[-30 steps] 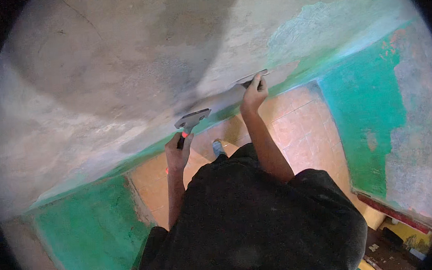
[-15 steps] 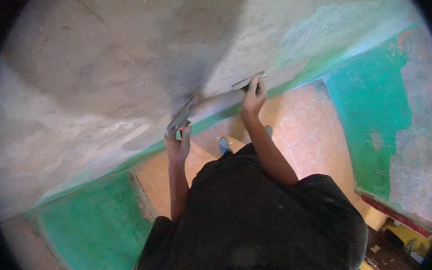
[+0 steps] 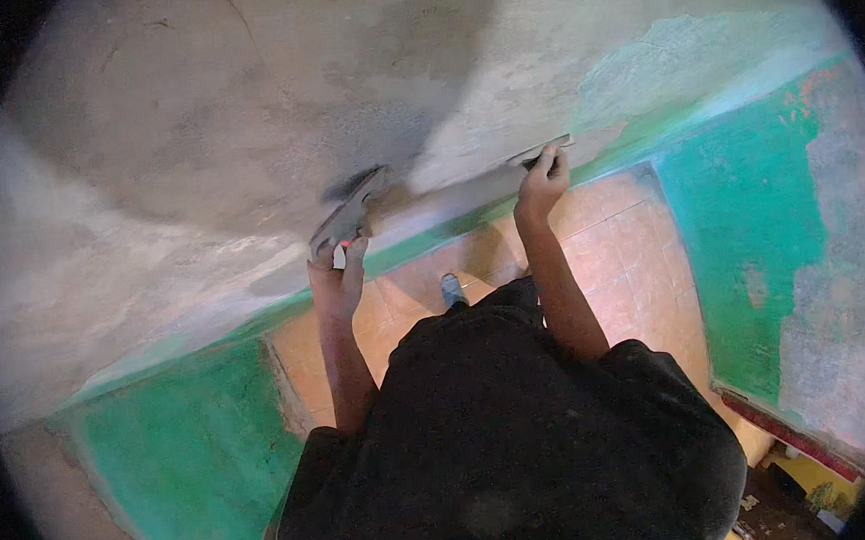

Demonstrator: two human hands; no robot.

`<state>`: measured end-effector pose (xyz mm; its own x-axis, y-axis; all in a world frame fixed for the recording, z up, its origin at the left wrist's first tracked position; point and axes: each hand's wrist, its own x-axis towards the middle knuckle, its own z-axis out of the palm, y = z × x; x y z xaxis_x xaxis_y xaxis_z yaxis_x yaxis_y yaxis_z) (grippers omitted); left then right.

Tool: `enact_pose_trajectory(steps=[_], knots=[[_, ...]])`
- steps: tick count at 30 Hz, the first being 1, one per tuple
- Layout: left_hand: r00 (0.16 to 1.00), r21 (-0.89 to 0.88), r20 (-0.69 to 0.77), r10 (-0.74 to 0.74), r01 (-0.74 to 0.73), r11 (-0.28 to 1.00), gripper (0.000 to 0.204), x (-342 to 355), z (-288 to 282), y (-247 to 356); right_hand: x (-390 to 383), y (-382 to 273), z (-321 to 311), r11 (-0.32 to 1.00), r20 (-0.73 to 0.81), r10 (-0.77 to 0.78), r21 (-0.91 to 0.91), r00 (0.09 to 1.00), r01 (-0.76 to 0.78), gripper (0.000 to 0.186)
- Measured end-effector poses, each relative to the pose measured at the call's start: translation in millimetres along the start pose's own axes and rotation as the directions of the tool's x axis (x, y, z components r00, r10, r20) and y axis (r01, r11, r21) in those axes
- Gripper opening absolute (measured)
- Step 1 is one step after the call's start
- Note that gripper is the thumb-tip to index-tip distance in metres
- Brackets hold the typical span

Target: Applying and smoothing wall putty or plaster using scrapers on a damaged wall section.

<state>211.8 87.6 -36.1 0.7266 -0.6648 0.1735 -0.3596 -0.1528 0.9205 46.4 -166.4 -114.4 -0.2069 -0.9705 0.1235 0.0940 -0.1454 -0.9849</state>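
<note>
My left hand (image 3: 337, 289) is closed around a broad, flat putty knife (image 3: 353, 210), grey and smeared with what looks like filler. Its blade slants up and right in front of the wall (image 3: 224, 154); I cannot tell whether it touches. To the right, my right hand (image 3: 544, 190) grips a flat plastering trowel (image 3: 549, 148), its thin blade seen nearly edge-on at the pale, damp-looking lower wall. The fingers hide its handle. A dark shadow patch lies on the wall beside the left blade's tip.
Green paint with bare patches covers the right side wall (image 3: 752, 248) and a green surface (image 3: 193, 427) at lower left. Orange tiles make up the floor (image 3: 617, 257), with my shoe (image 3: 452, 289) close to the wall's foot. Dark furniture (image 3: 770, 507) stands at lower right.
My hands have moved apart: the right one with its trowel to the right along the wall, the left one slightly left with its putty knife. Both tools stay held.
</note>
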Motion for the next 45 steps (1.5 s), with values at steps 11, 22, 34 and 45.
enact_pose_trajectory(steps=[11, 22, 34, 45], knots=[[0.989, -0.167, 0.056, -0.138, 0.146, 0.975, 0.021, 8, -1, 9, -1, 7, 0, 1.000, 0.041, 0.022, -0.011, 0.999, -0.021, 0.025], [0.992, -0.166, 0.059, -0.109, 0.117, 0.979, 0.021, 6, -1, 6, 3, 10, -5, 0.988, 0.079, 0.095, 0.114, 0.992, -0.104, 0.029], [0.992, -0.179, 0.034, -0.118, 0.122, 0.976, 0.018, 5, 1, 4, 2, 7, -14, 0.951, 0.041, 0.209, 0.226, 0.977, -0.213, 0.024], [0.991, -0.165, 0.061, -0.119, 0.128, 0.978, 0.017, 5, 3, 15, -1, 1, -10, 0.923, 0.078, 0.285, 0.248, 0.955, -0.295, 0.023]])
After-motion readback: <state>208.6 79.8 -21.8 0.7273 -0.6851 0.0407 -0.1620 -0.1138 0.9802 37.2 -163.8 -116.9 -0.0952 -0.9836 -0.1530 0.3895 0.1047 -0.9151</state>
